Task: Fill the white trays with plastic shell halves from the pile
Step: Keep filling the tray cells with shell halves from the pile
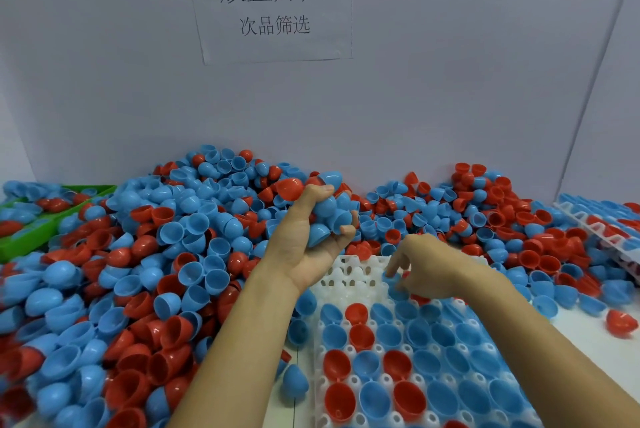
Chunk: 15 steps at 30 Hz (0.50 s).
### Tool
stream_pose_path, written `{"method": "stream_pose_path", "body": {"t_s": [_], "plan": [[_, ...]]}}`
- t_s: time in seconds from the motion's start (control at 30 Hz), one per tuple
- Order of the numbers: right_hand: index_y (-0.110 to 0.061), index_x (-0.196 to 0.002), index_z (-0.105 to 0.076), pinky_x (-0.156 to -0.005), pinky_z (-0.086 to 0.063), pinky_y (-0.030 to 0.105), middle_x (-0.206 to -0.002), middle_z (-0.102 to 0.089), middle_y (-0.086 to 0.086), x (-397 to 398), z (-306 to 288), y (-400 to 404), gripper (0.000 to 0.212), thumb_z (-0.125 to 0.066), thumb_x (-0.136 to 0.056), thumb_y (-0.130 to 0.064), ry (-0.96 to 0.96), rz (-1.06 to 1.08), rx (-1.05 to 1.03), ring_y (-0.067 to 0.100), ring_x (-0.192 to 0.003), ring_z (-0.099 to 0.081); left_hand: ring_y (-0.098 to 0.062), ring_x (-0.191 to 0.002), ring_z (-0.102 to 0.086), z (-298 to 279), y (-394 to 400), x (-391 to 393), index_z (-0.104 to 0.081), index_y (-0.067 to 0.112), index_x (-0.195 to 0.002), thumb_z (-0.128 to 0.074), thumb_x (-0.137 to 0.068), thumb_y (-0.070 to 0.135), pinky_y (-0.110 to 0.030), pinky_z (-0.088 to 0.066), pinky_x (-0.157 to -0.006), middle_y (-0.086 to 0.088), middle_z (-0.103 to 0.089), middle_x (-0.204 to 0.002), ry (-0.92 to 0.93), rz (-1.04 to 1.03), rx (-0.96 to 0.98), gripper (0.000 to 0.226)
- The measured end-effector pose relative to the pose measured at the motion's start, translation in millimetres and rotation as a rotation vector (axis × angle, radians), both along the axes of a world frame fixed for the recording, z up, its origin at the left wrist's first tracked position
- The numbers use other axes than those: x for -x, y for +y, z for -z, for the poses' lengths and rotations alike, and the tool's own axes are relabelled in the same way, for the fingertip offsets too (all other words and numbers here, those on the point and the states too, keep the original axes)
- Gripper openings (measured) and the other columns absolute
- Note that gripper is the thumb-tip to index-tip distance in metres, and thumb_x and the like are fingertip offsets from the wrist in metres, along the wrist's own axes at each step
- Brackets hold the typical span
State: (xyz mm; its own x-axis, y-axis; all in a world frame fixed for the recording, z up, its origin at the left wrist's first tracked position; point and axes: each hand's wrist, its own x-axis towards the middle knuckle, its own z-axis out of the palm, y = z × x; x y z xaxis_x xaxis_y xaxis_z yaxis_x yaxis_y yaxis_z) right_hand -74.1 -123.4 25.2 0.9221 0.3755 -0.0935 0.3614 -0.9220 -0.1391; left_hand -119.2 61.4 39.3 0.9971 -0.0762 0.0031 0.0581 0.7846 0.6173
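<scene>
Far left: green plastic bin (20, 240) holding blue and red shells, partly buried by the big pile of blue and red plastic shell halves (138, 254) that runs along the back wall under a white paper sign with Chinese text (270, 5).

Centre: left hand (311, 230), palm up, raised over the pile edge, fingers curled round a handful of shell halves (322, 213), mostly blue, one red on top by the thumb. It acts as the feeder stock, just left of and above the tray's far end.

Right of it: right hand (426, 265), palm down, low over the white moulded plastic tray (349, 275), fingertips pinching or pressing a blue shell half (394, 280) at a far-row pocket; exact grip blurred, can't tell if held or just pushed. Right hand is nearer the empty pockets, which lie just left of and beyond its fingertips. Near rows already filled, cups open side up. Judgement: next shell passes from left handful rightward and down.

Far right: second white tray (602, 223), tilted, partly filled.
</scene>
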Motion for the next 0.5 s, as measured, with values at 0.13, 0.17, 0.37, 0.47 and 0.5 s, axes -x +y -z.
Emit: {"method": "stream_pose_path", "body": {"t_s": [0.13,0.17,0.37,0.47,0.5], "plan": [[-0.027,-0.122,-0.066,-0.084,-0.046,0.023,-0.118,-0.060,-0.006,3.2,-23.2,-4.3,0.032,-0.067,-0.092,-0.017,-0.069,-0.061,-0.117,0.007,-0.093,-0.055,-0.027,-0.091,-0.055,2.8,-1.9,-1.1,-0.061,0.008,-0.105,-0.077,-0.067,0.014,-0.023,-0.051,-0.055,-0.017,-0.052,-0.114,0.014,0.010,-0.014,0.042],[-0.027,-0.122,-0.066,-0.082,-0.046,0.023,-0.115,-0.061,-0.007,3.9,-30.1,-5.2,0.030,-0.066,-0.093,-0.018,-0.089,-0.069,-0.153,0.005,-0.088,-0.053,-0.027,-0.090,-0.056,3.1,-2.9,-1.2,-0.061,0.008,-0.107,-0.078,-0.067,0.014,-0.023,-0.051,-0.055,-0.017,-0.053,-0.113,0.016,0.018,-0.016,0.044],[-0.033,-0.107,-0.071,-0.066,-0.050,0.015,-0.094,-0.068,-0.012,15.1,-60.6,-14.6,0.015,-0.065,-0.094,-0.028,-0.218,-0.099,-0.374,0.006,-0.079,-0.065,-0.025,-0.079,-0.062,6.6,-8.2,-1.8,-0.062,0.006,-0.114,-0.076,-0.072,0.013,-0.024,-0.052,-0.055,-0.018,-0.054,-0.112,0.031,0.028,-0.022,0.045],[-0.039,-0.087,-0.069,-0.058,-0.054,0.015,-0.082,-0.070,-0.013,25.0,-73.0,-12.0,0.006,-0.069,-0.089,-0.034,-0.261,-0.145,-0.444,0.004,-0.071,-0.067,-0.025,-0.082,-0.059,3.9,-15.2,-1.9,-0.064,0.005,-0.106,-0.076,-0.070,0.014,-0.024,-0.052,-0.054,-0.017,-0.056,-0.106,0.046,-0.003,-0.001,0.039],[-0.040,-0.082,-0.068,-0.058,-0.054,0.013,-0.079,-0.070,-0.013,28.5,-76.3,-9.2,0.007,-0.071,-0.087,-0.036,-0.278,-0.169,-0.464,0.001,-0.072,-0.066,-0.026,-0.085,-0.058,3.0,-17.7,-2.4,-0.065,0.005,-0.103,-0.076,-0.070,0.013,-0.024,-0.052,-0.054,-0.018,-0.057,-0.105,0.048,-0.024,0.029,0.036]]}}
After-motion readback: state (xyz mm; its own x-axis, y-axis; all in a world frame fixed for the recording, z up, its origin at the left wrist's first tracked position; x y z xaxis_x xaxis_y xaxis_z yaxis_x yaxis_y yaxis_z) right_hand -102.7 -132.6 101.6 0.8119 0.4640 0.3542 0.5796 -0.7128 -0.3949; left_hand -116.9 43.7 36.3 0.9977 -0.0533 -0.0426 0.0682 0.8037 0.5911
